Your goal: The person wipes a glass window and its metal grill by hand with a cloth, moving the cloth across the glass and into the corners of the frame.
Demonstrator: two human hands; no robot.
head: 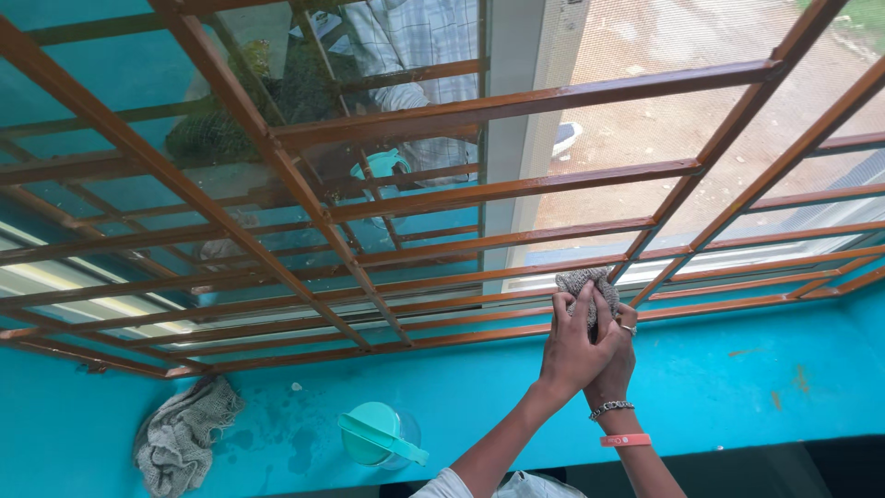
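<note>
wiping the window bars with a cloth

near the bottom, a teal jug (378,438) with a lid sits on the blue sill (719,378). a spare grey rag (184,433) lies crumpled well off to its left. both arms reach up from here.

the left hand (573,346) lies over the right hand (616,355), and both are clenched around a small grey cloth (590,288). the cloth pokes out above the fingers and presses on a low brown bar (516,318) of the window grill.

it looks like the rubbing step is going on now. the next move likely needs a firm push along the bar, with the cloth kept tight.

far past the bars is the glass (111,101), then sandy ground (664,120) outside.
</note>
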